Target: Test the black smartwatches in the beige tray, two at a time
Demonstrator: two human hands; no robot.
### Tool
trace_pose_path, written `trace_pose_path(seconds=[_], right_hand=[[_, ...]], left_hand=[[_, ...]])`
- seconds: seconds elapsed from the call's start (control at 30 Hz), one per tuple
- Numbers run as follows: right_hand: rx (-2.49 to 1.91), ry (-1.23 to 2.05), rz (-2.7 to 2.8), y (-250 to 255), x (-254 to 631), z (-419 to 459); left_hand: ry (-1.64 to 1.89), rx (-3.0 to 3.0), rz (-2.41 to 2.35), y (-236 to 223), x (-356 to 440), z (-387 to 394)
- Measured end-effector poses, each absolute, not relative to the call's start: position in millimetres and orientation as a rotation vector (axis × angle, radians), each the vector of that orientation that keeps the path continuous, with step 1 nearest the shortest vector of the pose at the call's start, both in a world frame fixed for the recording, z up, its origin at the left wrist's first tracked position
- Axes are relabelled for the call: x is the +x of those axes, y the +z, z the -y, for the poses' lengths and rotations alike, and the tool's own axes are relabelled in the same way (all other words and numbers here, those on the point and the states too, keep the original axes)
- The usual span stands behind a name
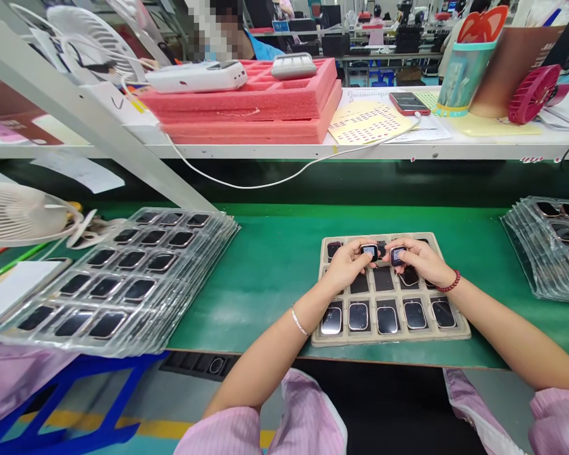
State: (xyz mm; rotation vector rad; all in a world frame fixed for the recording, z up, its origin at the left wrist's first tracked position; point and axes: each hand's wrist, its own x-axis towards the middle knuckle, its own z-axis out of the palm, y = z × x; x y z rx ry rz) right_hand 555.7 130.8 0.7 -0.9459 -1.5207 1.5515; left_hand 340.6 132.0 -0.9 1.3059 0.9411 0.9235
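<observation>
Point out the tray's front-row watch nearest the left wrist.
The leftmost watch in the pulp tray; the other four sit further from the left hand.

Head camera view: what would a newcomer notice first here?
The left hand holds a watch-like device and the right hand another, both showing QR codes, above a pulp tray mid-bench. Stacks of clear plastic trays flank it on the green bench mat, and pink foam trays sit on the shelf above.

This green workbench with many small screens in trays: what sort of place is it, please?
Probably an electronics factory line. Smartwatch-like devices fill a molded pulp tray, more sit in stacked clear plastic trays, and rows of workbenches stretch behind.
</observation>
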Motion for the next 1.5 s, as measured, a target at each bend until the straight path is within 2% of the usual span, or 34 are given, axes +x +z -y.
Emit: trace_pose_path(seconds=[1.5], right_hand=[[-0.949,1.469,1.689,-6.6,551.7,-128.6]], left_hand=[[0.887,1.401,-0.979,-7.3,340.7,-131.8]])
